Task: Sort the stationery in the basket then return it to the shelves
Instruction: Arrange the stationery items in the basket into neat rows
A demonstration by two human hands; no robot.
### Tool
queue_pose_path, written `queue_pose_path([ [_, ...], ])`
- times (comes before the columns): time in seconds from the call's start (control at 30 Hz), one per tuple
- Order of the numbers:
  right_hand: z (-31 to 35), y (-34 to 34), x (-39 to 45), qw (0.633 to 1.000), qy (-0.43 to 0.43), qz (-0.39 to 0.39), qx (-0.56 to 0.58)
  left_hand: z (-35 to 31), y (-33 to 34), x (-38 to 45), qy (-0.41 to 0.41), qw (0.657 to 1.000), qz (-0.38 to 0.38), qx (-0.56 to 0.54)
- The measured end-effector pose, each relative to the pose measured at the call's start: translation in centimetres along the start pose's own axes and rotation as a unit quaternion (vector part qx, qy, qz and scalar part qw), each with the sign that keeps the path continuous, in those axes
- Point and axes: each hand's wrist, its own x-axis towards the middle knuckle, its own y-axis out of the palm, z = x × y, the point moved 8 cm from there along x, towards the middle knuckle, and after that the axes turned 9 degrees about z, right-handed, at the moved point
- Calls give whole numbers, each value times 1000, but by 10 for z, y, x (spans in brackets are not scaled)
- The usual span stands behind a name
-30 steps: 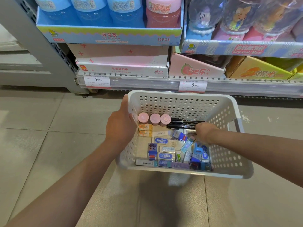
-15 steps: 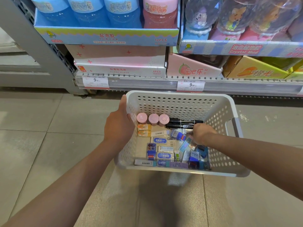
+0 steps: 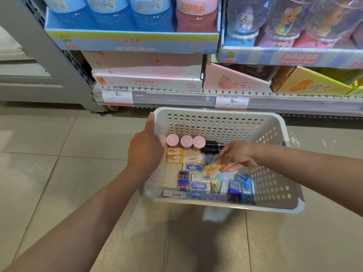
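While the left hand grips the left rim of the white perforated plastic basket, thumb along the outside and fingers curled over the edge, the right hand reaches in over the right wall and pinches a small orange-and-yellow packet just above the items on the basket floor; that grip is clenched on the packet, though motion blur makes the print unreadable.

Along the far wall of the basket stand three round pink-capped tubes in a row, starting at the far left corner. Just right of them lie black marker pens, their far ends hidden behind the right hand. Two orange-and-white small boxes sit stacked against the left wall, just in front of the tubes. Flat blue-and-white eraser packs cover the middle of the floor, and a crowd of blue and dark-blue small boxes fills the near right corner, some tilted; their labels are too small to read.

Behind the basket, the bottom shelf edge carries white price tags. On the shelf sit a pink-and-white flat carton and a light-blue display tray holding blue and pink jars cut off by the top edge. The grey tiled floor lies below.
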Motion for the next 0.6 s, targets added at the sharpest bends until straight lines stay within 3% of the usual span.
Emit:
queue_pose_path([
  [0.17, 5, 29, 8, 992, -27, 44, 115, 0, 1, 0, 5, 1000, -1, -1],
  [0.5, 11, 65, 60, 978, -40, -105, 178, -1, 1, 1, 17, 1000, -3, 0],
  [0.6, 11, 69, 77, 972, -61, -110, 198, -1, 0, 0, 16, 1000, -2, -3],
])
